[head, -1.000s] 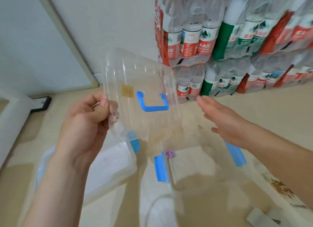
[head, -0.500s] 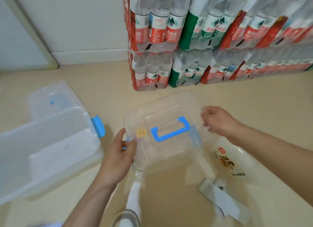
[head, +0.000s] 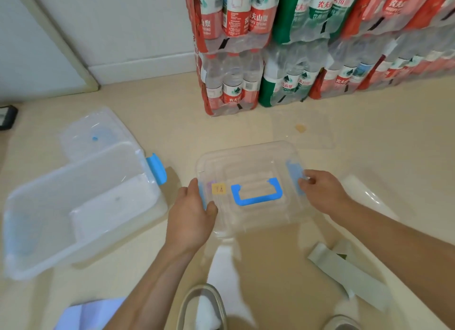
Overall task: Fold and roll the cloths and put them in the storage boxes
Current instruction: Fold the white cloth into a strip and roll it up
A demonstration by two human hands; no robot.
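Observation:
A clear storage box with its lid on and a blue handle sits low over the floor in front of me. My left hand grips its left edge at a blue latch. My right hand holds the right edge beside the other blue latch. A second clear storage box, open, lies to the left with a blue latch on its side. A pale blue cloth shows at the bottom left edge.
Stacked shrink-wrapped packs of water bottles stand against the wall behind the box. Another clear lid lies behind the open box. A grey-green strip and a plastic bag lie at the right. My shoes are at the bottom.
The lidded box came down from chest height to near the floor. My right hand, free a second ago, took hold of its right edge. The view tilted down.

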